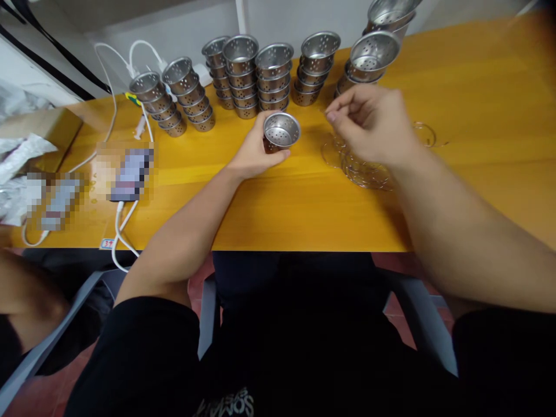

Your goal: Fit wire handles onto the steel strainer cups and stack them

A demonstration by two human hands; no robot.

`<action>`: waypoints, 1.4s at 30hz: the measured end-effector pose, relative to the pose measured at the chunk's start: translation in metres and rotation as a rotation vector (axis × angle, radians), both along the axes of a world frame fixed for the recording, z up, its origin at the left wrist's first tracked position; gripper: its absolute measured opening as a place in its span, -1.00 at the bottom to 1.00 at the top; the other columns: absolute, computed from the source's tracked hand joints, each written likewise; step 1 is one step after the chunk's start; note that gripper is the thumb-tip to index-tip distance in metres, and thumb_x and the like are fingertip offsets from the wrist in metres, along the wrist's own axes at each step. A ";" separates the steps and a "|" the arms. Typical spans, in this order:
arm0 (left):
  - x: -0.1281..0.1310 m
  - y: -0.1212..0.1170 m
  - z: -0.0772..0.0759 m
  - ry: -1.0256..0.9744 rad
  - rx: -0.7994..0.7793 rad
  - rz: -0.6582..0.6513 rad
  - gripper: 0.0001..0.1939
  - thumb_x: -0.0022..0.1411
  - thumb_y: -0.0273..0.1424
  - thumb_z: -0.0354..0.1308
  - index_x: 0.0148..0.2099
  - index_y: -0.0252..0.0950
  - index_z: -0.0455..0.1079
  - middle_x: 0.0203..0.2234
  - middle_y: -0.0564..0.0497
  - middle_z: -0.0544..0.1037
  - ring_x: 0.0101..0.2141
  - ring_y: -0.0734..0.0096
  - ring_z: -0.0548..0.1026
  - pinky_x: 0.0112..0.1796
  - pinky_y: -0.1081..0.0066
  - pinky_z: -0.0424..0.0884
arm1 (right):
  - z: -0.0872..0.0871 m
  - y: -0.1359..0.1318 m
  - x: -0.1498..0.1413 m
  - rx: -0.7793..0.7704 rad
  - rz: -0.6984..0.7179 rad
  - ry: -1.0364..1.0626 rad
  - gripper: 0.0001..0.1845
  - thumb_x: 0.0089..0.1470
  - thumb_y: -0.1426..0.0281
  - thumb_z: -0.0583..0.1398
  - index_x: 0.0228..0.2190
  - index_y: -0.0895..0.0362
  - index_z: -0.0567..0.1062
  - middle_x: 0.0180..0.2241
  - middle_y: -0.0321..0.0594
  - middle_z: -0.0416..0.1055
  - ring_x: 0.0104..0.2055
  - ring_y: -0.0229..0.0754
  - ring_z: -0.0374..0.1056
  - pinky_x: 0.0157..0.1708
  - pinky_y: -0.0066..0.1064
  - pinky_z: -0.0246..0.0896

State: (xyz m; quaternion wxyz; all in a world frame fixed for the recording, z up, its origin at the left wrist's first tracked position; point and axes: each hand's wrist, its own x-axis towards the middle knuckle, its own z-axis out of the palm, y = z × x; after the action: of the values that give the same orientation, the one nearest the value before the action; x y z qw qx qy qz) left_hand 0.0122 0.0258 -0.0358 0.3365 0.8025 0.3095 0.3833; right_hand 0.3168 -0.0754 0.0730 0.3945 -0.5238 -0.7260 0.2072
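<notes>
My left hand [256,149] is wrapped round a perforated metal cup [281,132], held upright with its open top facing me. To its right, my right hand [369,119] is closed in a pinch above the table; whatever sits between the fingertips is too thin to make out. Beneath and beside that hand lies a loose pile of thin wire rings [362,174], partly hidden by the hand and wrist. Behind both hands stand stacks of the same cups, among them a tall stack [274,72] and one at the right [373,58].
More cup stacks [189,95] line the back of the wooden table [278,220]. Two blurred phones [130,174] with white cables lie at the left, near a cardboard box [65,130] and clear plastic bags [19,168]. Another person's arm [30,289] shows at the left edge.
</notes>
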 end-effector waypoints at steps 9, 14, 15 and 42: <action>0.007 -0.005 -0.002 0.001 0.007 -0.075 0.09 0.63 -0.06 0.41 0.84 -0.12 -0.19 0.48 -0.27 0.50 0.53 -0.24 0.64 0.63 -0.40 0.52 | -0.001 -0.014 -0.025 -0.080 -0.032 -0.060 -0.65 0.65 -0.09 0.29 0.14 -0.18 0.69 -0.16 -0.13 0.62 -0.07 0.25 0.67 0.22 0.31 0.81; 0.011 -0.013 0.007 0.027 0.011 -0.084 -0.01 0.55 -0.11 0.41 0.76 -0.15 -0.02 0.46 -0.27 0.53 0.53 -0.26 0.65 0.62 -0.42 0.53 | -0.002 -0.014 -0.029 -0.044 0.016 0.018 -0.55 0.56 -0.23 0.32 0.04 -0.16 0.70 -0.23 -0.13 0.57 -0.14 0.25 0.64 0.10 0.31 0.79; 0.012 -0.013 0.007 0.027 0.016 -0.095 -0.05 0.55 -0.12 0.40 0.74 -0.15 0.02 0.46 -0.26 0.54 0.52 -0.24 0.65 0.62 -0.40 0.54 | -0.002 -0.015 -0.031 -0.058 0.021 0.019 -0.52 0.54 -0.30 0.34 0.03 -0.21 0.70 -0.22 -0.14 0.60 -0.11 0.28 0.65 0.08 0.32 0.79; 0.014 0.011 -0.021 -0.103 0.207 -0.155 -0.03 0.68 0.20 0.35 0.76 -0.15 0.05 0.48 -0.21 0.45 0.50 -0.15 0.63 0.60 -0.26 0.51 | -0.031 0.013 -0.027 0.178 0.256 0.318 -0.22 0.42 -0.56 0.49 -0.17 -0.10 0.71 -0.49 -0.30 0.35 -0.48 -0.12 0.19 -0.43 -0.11 0.13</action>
State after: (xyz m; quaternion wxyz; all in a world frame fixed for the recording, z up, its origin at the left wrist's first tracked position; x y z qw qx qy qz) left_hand 0.0260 0.0373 -0.0572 0.2960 0.8336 0.1875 0.4269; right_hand 0.2893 -0.0621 0.0422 0.5193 -0.3510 -0.7306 0.2707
